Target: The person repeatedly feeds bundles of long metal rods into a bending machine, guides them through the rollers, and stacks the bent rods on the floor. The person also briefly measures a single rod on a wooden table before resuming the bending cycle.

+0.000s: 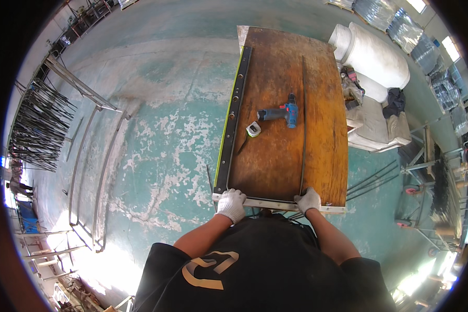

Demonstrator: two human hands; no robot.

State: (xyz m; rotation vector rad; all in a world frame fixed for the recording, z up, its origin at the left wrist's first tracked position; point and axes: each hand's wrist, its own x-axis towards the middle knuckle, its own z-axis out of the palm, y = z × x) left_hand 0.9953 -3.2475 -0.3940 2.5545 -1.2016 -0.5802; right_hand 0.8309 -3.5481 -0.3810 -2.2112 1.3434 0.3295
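A thin dark rod bent into a U (304, 128) lies on the wooden tabletop (273, 163), its crosspiece along the near edge. At the rod's left bend is my left hand (231, 203), in a white knit glove, with fingers curled over it. My right hand (309, 200), gloved the same way, grips the right bend. A black metal bar with holes (234, 105) runs along the table's left edge. A blue cordless drill (290, 112) lies on its side in the middle. Left of it sit a tape measure (253, 129) and a thin dark pointed piece (242, 144).
Large white rolls (374, 56) and padded blocks with a dark cloth (394, 102) stand right of the table. Metal frames (97, 175) and a rack of dark rods (43, 121) are at the left. Loose rods (374, 178) jut out at the right. A person (20, 187) is far left.
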